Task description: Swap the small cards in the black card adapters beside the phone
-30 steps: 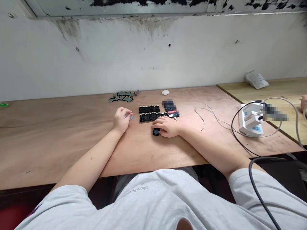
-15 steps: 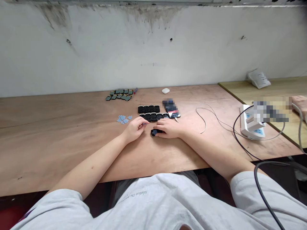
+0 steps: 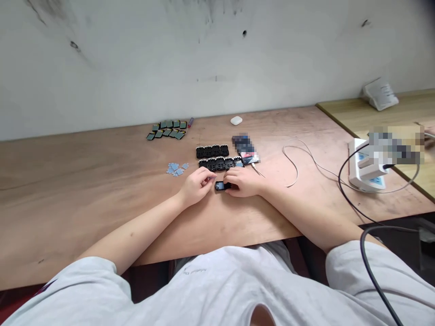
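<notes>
My right hand (image 3: 244,182) grips a small black plastic casing (image 3: 216,186) that lies on the table, its fingers closed over the right end. A light-blue piece (image 3: 220,185) shows inside the casing's left part. Just to the left, my left hand (image 3: 199,186) has thumb and forefinger pinched together near the casing's upper edge. Something small and bluish seems to be at those fingertips, too small to name. Beyond the hands stand two rows of black casings (image 3: 212,151). Left of them lies a loose pile of light-blue pieces (image 3: 175,168).
Several green-faced modules (image 3: 166,132) sit at the back left beside a screwdriver (image 3: 190,122). A phone (image 3: 245,147) with a white cable (image 3: 297,167) and a white case (image 3: 236,121) lie behind the right hand. A power strip (image 3: 362,170) with a black cable stands at right.
The view has tilted down and turned a little. My right fingers have drawn back along the casing, so more of its blue inside shows. My left hand stays pinched close to it.
</notes>
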`<state>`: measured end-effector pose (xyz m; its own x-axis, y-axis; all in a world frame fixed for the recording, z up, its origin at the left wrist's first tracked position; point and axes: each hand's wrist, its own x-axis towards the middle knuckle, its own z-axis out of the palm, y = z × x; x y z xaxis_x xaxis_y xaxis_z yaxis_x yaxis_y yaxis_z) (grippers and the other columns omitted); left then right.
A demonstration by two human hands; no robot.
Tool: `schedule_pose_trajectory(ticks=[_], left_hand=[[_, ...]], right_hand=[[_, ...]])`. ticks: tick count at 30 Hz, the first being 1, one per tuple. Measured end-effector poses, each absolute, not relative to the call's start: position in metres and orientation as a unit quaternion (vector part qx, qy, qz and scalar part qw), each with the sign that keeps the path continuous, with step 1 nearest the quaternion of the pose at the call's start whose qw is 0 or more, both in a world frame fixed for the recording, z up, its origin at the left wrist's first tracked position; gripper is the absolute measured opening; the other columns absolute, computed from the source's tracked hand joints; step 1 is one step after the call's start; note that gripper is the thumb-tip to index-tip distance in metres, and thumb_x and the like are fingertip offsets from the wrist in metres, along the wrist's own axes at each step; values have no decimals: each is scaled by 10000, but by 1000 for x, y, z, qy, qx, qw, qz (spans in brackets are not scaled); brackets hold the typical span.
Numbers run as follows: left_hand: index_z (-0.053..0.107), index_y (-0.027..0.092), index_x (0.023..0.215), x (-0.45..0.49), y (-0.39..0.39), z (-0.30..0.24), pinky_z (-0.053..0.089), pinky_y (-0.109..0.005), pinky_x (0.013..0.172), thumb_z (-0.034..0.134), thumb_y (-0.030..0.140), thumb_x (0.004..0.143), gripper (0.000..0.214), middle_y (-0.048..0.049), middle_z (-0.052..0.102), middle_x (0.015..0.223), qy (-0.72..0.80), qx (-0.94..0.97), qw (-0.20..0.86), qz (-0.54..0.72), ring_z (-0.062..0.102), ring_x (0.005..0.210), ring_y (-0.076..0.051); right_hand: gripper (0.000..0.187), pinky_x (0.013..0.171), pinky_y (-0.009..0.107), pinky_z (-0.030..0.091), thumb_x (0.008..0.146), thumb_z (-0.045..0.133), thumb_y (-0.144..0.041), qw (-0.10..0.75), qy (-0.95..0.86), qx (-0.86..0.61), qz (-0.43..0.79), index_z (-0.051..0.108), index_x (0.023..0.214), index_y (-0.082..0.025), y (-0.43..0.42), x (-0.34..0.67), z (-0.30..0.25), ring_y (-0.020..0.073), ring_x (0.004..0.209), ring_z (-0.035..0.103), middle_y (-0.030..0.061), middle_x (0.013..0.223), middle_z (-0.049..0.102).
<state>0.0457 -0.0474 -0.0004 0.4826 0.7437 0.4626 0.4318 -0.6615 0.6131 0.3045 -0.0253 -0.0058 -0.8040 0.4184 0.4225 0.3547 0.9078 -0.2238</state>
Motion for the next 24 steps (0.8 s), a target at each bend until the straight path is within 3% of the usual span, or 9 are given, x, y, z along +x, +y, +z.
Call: schedule_pose_trajectory(ticks=[6,11,17,24], left_hand=[[680,216,1229,55,-50,-2,533,-259,686,536,214,1012,261,-59,684,1004,333,843,225,359,630,781,-132],[697,208,1053,53,-52,-2,526,-282,677,581,288,976,161,-39,696,942,448,770,186,414,602,725,-139],[682,205,1052,30,-43,-4,544,-349,820,560,296,943,187,-59,708,948,577,684,65,442,641,823,-188],[642,218,956,-7,-16,-6,546,-360,820,587,319,905,125,-73,736,964,731,541,27,414,683,884,-220]], right_hand=[[141,755,320,490,913,673,-320,253,-939,-224,58,640,930,-183,-24,302,-9,206,818,627,80,939,692],[109,733,316,475,905,670,-293,233,-943,-226,74,629,911,-193,-25,303,-6,205,809,623,78,930,684],[47,735,301,469,890,650,-232,228,-947,-201,99,619,898,-197,-34,298,-3,198,822,607,76,931,668],[150,689,266,468,804,670,-160,250,-932,-214,151,610,936,-202,-33,300,-6,171,780,595,55,954,659]])
